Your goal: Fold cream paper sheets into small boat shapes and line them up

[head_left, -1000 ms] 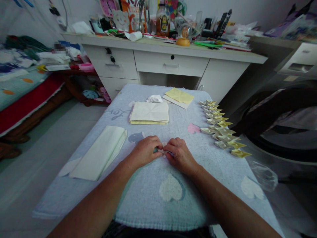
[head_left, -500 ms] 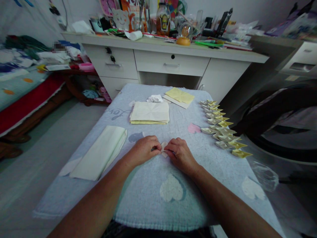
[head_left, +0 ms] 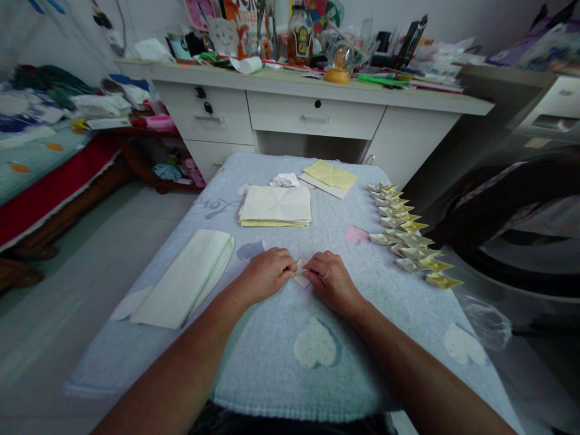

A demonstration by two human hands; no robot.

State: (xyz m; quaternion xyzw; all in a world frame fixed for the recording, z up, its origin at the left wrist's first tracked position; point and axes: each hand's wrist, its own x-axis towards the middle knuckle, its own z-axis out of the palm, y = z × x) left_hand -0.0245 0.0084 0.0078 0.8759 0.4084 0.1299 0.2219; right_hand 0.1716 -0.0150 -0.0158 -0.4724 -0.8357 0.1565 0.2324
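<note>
Between my two hands is a small piece of folded paper (head_left: 301,275), pale and mostly covered by fingers. My left hand (head_left: 270,272) pinches its left side, and my right hand (head_left: 330,277) pinches the right side, fingertips close together. Both hands rest low over the blue cloth (head_left: 272,362). Beyond them lies a stack of creased white and yellow paper sheets (head_left: 275,204). On the right stand several folded paper boats (head_left: 412,240), white and yellow, in a slanting row.
A long folded white sheet (head_left: 185,281) lies on the left. At the back are a crumpled white tissue (head_left: 284,180) and yellow paper (head_left: 330,174). Past the table stands a cluttered white desk (head_left: 317,87). A washing machine (head_left: 521,181) is on the right, a bed (head_left: 49,175) on the left.
My hands stay at almost the same spot, with the fingertips slightly further apart, and a little more of the folded paper shows between them. The whole view has shifted very slightly.
</note>
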